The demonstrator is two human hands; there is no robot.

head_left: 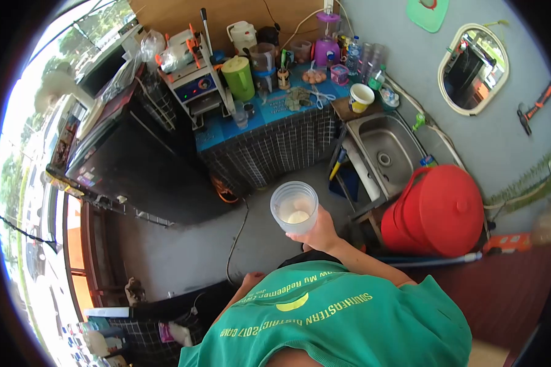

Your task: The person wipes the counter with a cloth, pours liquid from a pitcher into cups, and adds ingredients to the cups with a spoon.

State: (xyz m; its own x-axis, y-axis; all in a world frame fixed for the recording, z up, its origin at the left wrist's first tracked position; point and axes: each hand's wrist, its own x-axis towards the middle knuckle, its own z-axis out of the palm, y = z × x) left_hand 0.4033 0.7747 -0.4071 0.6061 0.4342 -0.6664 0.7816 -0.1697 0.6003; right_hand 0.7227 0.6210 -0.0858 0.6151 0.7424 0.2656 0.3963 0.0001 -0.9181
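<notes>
A pale grey wall (410, 43) carries an oval mirror (473, 70). Bright daylight enters at left, over a bare grey floor (165, 257).

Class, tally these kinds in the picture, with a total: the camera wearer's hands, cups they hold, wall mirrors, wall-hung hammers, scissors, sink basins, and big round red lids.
Hands: 2 (right hand, left hand)
Held cup: 1
Wall mirror: 1
Wall-hung hammer: 1
Pair of scissors: 1
Sink basin: 1
Big red lid: 1
Total: 8
</notes>
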